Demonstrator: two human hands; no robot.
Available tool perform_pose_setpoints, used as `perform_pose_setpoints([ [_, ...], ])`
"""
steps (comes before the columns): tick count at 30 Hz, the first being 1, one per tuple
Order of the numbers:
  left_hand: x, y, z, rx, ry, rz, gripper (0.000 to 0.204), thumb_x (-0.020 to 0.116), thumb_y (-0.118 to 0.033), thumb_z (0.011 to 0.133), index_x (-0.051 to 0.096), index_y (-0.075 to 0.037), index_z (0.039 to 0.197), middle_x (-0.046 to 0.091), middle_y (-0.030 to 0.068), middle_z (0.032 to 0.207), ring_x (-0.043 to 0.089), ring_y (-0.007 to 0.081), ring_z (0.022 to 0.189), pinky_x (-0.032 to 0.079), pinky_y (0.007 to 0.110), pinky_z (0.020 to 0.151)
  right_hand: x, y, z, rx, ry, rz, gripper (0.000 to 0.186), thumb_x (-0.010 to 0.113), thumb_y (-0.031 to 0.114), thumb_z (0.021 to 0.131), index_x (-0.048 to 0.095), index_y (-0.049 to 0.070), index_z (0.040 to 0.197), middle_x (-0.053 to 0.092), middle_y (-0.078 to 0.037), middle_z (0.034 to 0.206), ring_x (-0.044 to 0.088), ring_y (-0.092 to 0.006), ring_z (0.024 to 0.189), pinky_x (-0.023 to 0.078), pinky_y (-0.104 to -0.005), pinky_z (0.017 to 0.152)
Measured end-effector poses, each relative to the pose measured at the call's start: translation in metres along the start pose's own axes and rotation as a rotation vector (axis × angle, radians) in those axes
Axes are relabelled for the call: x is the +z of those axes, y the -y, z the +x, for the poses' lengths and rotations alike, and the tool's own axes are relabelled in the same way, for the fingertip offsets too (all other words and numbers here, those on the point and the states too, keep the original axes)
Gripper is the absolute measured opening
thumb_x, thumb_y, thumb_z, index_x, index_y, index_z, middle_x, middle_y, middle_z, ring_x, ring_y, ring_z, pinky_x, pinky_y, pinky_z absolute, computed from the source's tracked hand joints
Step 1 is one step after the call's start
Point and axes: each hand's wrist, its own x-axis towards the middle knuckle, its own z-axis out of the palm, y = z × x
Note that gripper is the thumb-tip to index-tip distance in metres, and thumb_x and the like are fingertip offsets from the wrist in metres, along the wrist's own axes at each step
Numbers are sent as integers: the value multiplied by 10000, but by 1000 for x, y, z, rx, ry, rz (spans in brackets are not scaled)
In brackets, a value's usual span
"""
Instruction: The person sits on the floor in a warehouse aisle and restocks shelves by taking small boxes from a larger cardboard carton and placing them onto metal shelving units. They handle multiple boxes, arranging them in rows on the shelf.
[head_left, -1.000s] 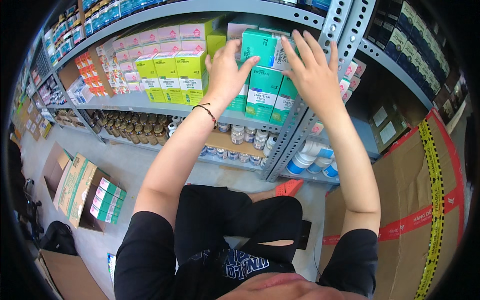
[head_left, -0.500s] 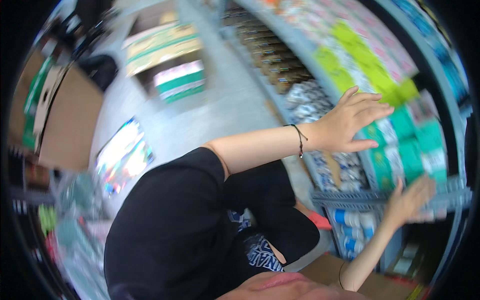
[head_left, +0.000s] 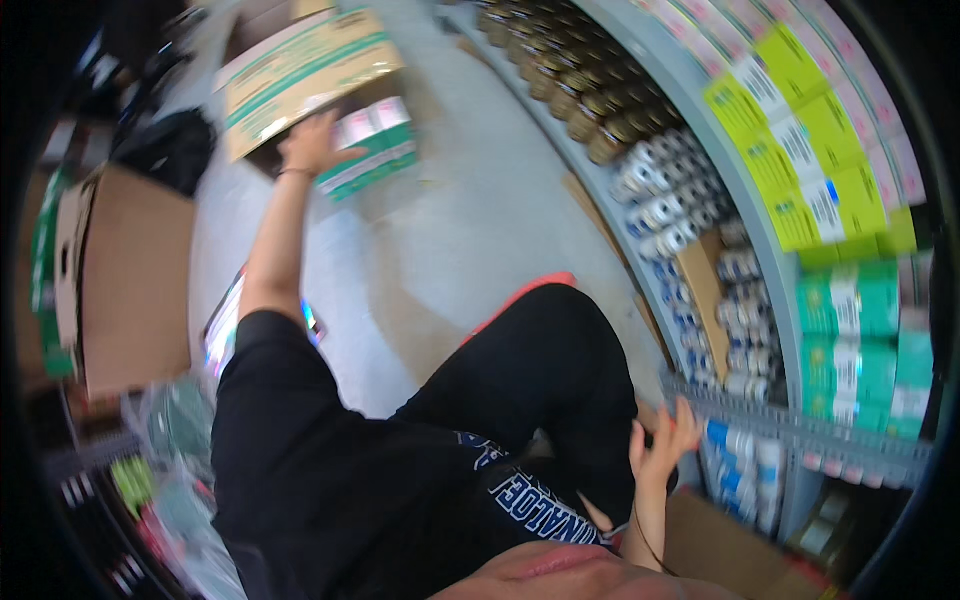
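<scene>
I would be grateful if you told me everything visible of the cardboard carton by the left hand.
The carton is tan, apparently corrugated cardboard, with green stripes across its broad panel and a shiny strip, perhaps clear tape, near that panel's lower edge. It rests open on the grey floor, at the picture's upper left. Green boxes with pale ends show at its opening. The left hand overlaps the opening's edge; blur hides whether they touch.

Blue-and-white lettering (head_left: 541, 512) crosses the black shirt (head_left: 350, 475); white labels (head_left: 797, 150) mark lime boxes (head_left: 840, 125)
</scene>
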Motion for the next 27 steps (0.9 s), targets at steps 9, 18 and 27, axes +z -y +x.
perform_pose_setpoints([
  [9,102,103,20,241,69,-198,1091,872,-226,709,242,26,1564,410,271,1534,394,415,1432,338,453,1174,16,11,57,-4,78,342,482,764,204,860,628,88,1307,569,-178,1310,562,-378,1177,473,-481,1001],
  [18,59,85,-7,290,96,-396,811,888,-72,535,424,5,1197,539,266,1188,508,487,1170,425,512,1022,24,32,27,-4,-6,511,340,724,172,897,661,63,1213,613,-160,1211,596,-346,1102,518,-432,939],
  [27,-212,-111,-150,747,350,-142,815,921,-141,472,473,-5,1139,551,209,1101,558,435,1066,485,464,908,-7,39,-16,170,-196,722,505,783,246,866,631,74,1316,610,-135,1254,584,-328,1136,478,-417,997],
])
